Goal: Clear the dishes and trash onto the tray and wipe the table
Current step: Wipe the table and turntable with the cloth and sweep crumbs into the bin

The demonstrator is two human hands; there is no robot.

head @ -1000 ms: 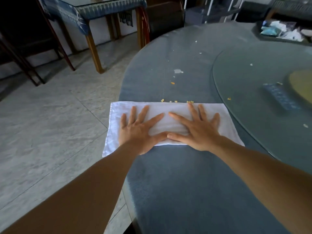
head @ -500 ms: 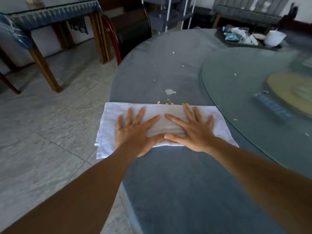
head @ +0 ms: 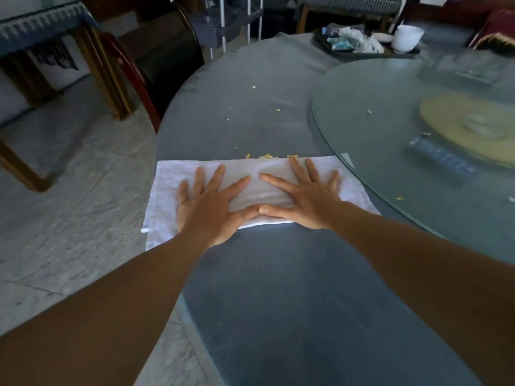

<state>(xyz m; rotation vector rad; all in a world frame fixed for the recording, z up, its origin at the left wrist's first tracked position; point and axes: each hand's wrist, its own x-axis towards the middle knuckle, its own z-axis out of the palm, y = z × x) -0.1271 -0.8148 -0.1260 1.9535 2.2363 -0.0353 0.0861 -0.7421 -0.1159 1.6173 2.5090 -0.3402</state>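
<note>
Your fingers were spread wide and flat, left hand and right hand pressing the white cloth, thumbs touching. The cloth lay on the grey table, yellow crumbs along its far edge. The tray sat far across.

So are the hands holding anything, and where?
Nothing is gripped. The left hand and right hand lie flat, fingers spread, pressing on the middle of the white cloth on the table.
</note>
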